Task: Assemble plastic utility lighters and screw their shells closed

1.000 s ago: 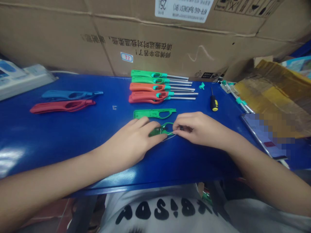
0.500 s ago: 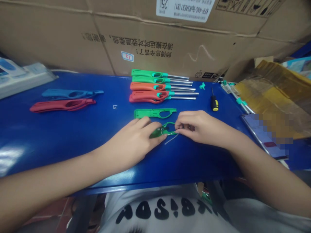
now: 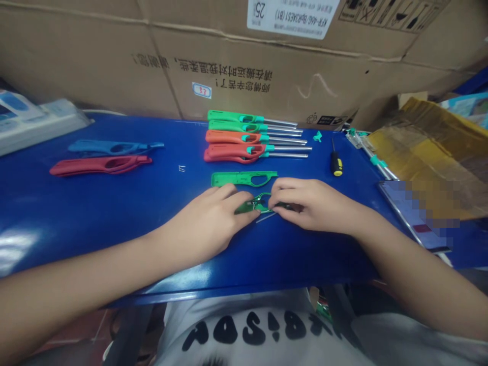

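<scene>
My left hand [image 3: 213, 216] rests on the blue tabletop, with its thumb and fingers closed around the body of a green lighter casing half [image 3: 263, 208]. Dark small parts sit inside the casing near its trigger loop. At the loop's front end, my right hand [image 3: 314, 203] has its fingers pinched together; its fingertips hide what they hold. A thin pale tube [image 3: 265, 218] sticks out below the casing and runs under the right fingers. Just behind lies a second green casing half [image 3: 244, 178], inner side up.
Several assembled lighters [image 3: 236, 137] lie behind the casings. To the left are a red casing [image 3: 99, 165], a blue casing [image 3: 110, 147] and tiny screws [image 3: 182, 168]. A screwdriver [image 3: 336, 162], a teal piece [image 3: 317, 136] and a phone [image 3: 409, 213] lie right. A carton [image 3: 152, 71] walls the back.
My right hand has shifted slightly left, over the front of the trigger loop. The thin tube's visible part looks shorter and flatter. My left hand keeps its hold on the casing.
</scene>
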Tool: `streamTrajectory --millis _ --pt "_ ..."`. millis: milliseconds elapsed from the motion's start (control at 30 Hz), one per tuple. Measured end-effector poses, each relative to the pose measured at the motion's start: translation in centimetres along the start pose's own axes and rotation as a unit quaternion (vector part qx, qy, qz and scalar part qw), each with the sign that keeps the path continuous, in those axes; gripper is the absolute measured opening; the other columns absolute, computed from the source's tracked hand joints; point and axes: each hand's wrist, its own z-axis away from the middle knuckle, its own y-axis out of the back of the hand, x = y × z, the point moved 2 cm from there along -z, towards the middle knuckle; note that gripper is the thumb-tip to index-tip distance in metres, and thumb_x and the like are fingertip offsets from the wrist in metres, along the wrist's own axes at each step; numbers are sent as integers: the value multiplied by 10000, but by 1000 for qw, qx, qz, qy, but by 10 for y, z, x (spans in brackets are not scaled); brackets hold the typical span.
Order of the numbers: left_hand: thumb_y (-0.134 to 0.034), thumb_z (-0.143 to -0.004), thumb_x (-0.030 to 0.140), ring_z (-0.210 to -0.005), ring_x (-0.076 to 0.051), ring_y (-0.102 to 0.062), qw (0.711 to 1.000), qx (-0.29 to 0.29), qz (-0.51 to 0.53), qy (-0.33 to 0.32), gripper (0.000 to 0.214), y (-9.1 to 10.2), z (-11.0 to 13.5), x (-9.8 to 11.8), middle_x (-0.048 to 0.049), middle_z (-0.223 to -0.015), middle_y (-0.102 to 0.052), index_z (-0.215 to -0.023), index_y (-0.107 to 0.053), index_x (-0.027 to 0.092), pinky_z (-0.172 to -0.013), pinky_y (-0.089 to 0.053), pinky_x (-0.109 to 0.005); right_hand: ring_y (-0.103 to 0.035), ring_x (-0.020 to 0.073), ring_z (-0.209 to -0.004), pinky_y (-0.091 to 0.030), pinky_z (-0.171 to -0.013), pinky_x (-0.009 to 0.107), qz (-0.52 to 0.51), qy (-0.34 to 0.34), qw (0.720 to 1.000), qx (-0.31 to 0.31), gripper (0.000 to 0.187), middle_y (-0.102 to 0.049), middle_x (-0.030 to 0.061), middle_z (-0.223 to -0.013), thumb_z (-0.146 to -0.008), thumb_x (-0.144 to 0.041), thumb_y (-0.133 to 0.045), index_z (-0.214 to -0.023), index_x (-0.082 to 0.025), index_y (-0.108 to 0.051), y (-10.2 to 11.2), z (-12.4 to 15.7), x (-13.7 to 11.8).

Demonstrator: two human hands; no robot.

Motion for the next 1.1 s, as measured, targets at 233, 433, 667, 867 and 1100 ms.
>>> streamTrajectory --millis 233,433,667,867,1100 --pt "-614 -891 110 -1132 -315 -586 1000 4 12 1 493 1 -1 -2 -110 -1317 -625 -1363 -641 249 -931 -560 -479 -654 146 -898 -481 -752 263 -11 7 1000 -2 161 -677 39 -1090 -951 -187 -571 -1027 -200 -713 -1 1 2" --pt "-561 -926 97 -1086 -291 -633 998 60 21 -11 397 -1 -1 -4 -87 -1265 -697 -1288 -682 207 -883 -583 -433 -654 151 -902 -490 -749 263 -27 7 1000 -5 181 -678 52 -1072 -950 -177 -566 -1049 -190 -717 -1 0 3" --pt "-518 -964 112 -1028 -255 -655 993 109 45 -1 307 -1 -1 -5 -43 -1212 -736 -1165 -723 219 -837 -587 -390 -662 159 -931 -498 -787 277 -24 5 1000 -15 231 -676 53 -1145 -947 -158 -560 -1105 -210 -721 -1 0 2" --pt "-499 -965 104 -1058 -272 -636 994 89 58 7 343 0 -4 -4 -63 -1222 -715 -1202 -714 223 -875 -584 -437 -641 155 -937 -480 -795 273 -39 5 999 -21 233 -667 48 -1110 -951 -156 -553 -1106 -206 -719 2 0 -1" --pt "-502 -970 111 -1102 -278 -625 994 78 71 19 337 -2 -3 -5 -69 -1249 -697 -1215 -705 222 -935 -573 -472 -557 109 -767 -424 -692 236 -42 -4 999 -15 168 -637 26 -967 -855 -63 -570 -944 -171 -664 13 4 4"
